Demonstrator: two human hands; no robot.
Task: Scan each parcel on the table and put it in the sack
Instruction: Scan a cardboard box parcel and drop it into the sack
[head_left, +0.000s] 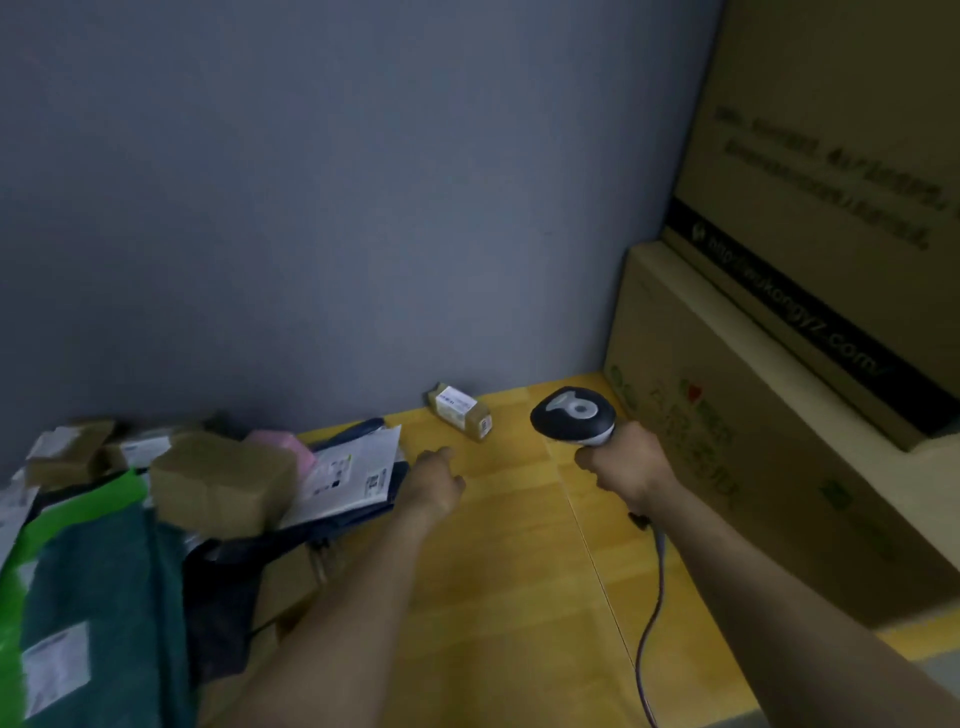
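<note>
A small brown parcel (460, 411) with a white label lies on the yellow wooden table (509, 571) close to the grey wall. My left hand (435, 480) reaches over the table a little short of it, fingers loosely extended and holding nothing. My right hand (626, 462) grips the handle of a black-and-white barcode scanner (574, 414), whose head sits to the right of the small parcel. The scanner's cable (655, 597) trails back along the table. No sack can be made out for certain.
A heap of parcels fills the left: a brown taped box (223, 483), a dark flat mailer with a white label (353, 470), a pink packet (283, 441), green bags (93, 597). Large cardboard boxes (779, 415) are stacked along the right.
</note>
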